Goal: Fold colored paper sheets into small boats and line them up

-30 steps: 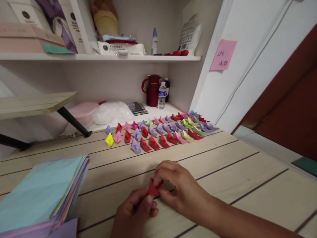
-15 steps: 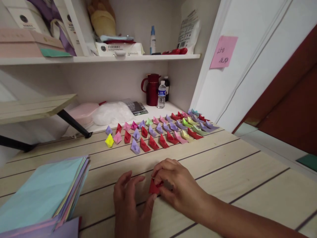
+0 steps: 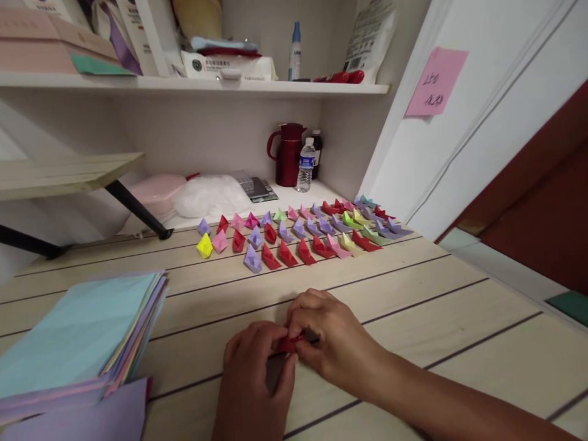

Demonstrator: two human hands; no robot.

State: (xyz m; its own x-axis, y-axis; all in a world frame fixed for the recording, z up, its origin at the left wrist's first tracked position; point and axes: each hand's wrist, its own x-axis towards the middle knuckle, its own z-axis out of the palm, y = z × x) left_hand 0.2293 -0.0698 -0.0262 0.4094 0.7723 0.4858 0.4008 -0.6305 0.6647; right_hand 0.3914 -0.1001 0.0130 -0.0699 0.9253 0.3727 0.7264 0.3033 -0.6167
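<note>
So the small piece of folded red paper (image 3: pixel 288 345) is just below the centre of the frame, low over the table (image 3: pixel 427 318), mostly covered by fingers. The right hand (image 3: pixel 328 334) has it pinched between thumb and curled fingertips on one side. The left hand (image 3: pixel 255 370) has thumb and forefinger closed on its other end, with a gap further back between the two. Its other fingers are tucked in, hard to make out.

Beyond that, mid-frame, there's a whole fleet of little paper boats (image 3: pixel 288 254) in rough rows: lots of purple and red, plus pink, green and yellow. A stack of coloured paper (image 3: pixel 78 331) sits lower left, light blue on top.

Container-wise, the lower shelf compartment behind the boats has a dark red jug (image 3: pixel 288 159), a clear bottle (image 3: pixel 305 174) with a blue label and a dark bottle (image 3: pixel 316 153) partly behind it. Can't see into the jug. Left of those are a puffy plastic bag (image 3: pixel 209 197) and a pink container (image 3: pixel 154 191), contents not readable. On the upper shelf there's a blue-capped bottle (image 3: pixel 295 58), a white pouch (image 3: pixel 371 43) and a flat white pack (image 3: pixel 250 66). A pink box (image 3: pixel 32 43) fills the upper left.
</note>
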